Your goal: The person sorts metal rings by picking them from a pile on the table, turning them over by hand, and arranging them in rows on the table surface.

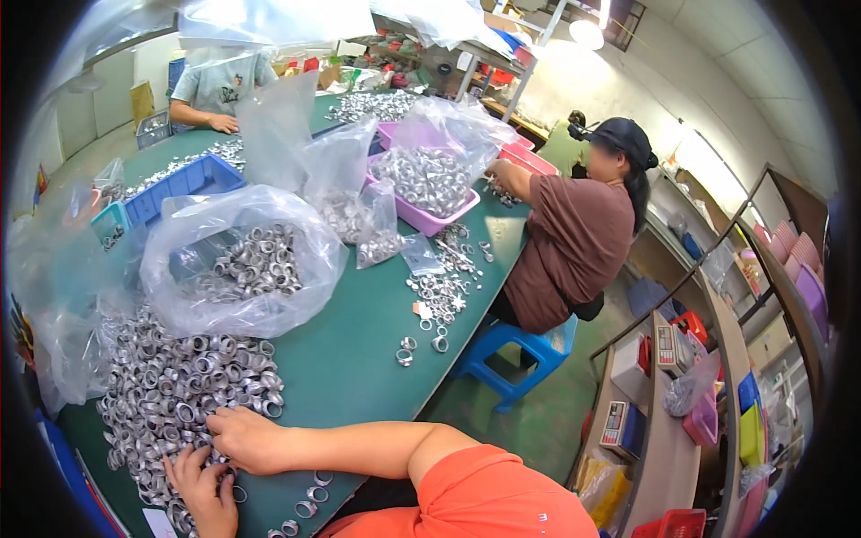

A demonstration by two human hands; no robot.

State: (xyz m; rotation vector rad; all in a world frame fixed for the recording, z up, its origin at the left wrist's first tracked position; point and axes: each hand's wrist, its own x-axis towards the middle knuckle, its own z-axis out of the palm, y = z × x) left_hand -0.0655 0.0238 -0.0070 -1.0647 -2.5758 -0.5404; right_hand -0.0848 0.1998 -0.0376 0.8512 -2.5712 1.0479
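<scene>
Silver-grey metal rings (184,386) lie heaped at eight o'clock on the green table (345,359); your left hand (204,495) rests against them, its grip spread; your right hand (249,441), at one o'clock from it, has curled fingers, and whether its grip pinches anything cannot be told; an open plastic bag (316,269) stands at nine o'clock

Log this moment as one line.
left hand: at metal ring pile | right hand: at same pile, grip unclear | beyond pile: clear bag holding rings | surface: green table

Wearer's two hands (248,440), one stool (491,348)
</scene>
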